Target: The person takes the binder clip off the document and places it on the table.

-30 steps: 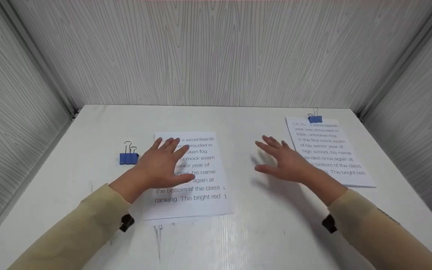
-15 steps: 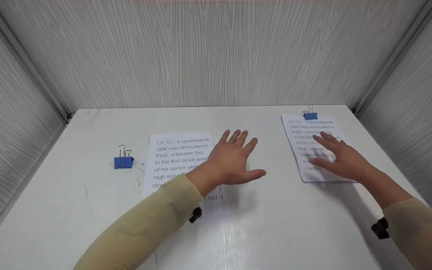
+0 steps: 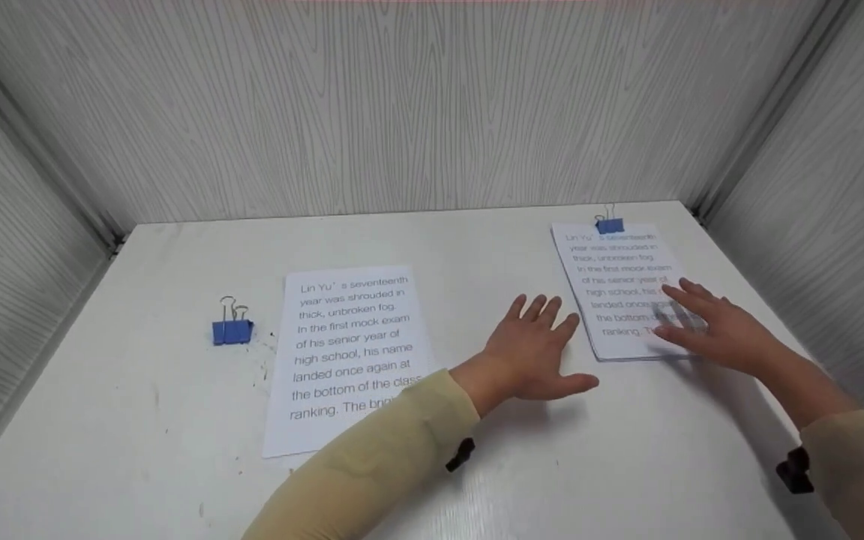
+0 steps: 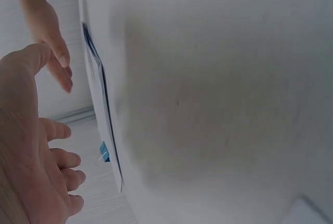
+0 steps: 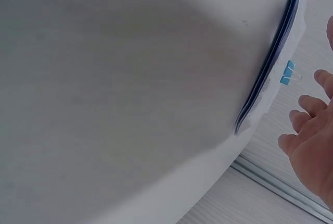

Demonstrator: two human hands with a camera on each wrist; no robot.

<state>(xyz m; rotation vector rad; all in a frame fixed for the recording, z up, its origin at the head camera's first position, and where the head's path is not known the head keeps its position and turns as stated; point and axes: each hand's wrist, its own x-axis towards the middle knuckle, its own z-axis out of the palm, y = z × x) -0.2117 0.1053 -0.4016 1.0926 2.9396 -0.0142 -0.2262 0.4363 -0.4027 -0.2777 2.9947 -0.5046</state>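
My left hand (image 3: 533, 352) hovers over the white table between two paper stacks, fingers spread and holding nothing. Over the lower right part of the right paper stack (image 3: 612, 292) is my right hand (image 3: 724, 330), also spread and without anything in it. A blue binder clip (image 3: 610, 225) grips that stack's top edge, its wire handles up. The left paper stack (image 3: 349, 345) lies flat with printed text facing up, its lower right corner hidden behind my left sleeve. Left of it a second blue binder clip (image 3: 232, 331) stands loose on the table.
Wood-grain panels enclose the table (image 3: 139, 390) at the back (image 3: 402, 105) and on both sides. Dark specks mark the tabletop near the loose clip. A small black device (image 3: 460, 454) sits under the left cuff, another (image 3: 796, 471) under the right.
Both hands have moved to the right. The left hand has left the left stack and come over the bare table; the right has gone over the right stack. The camera view has shifted slightly.
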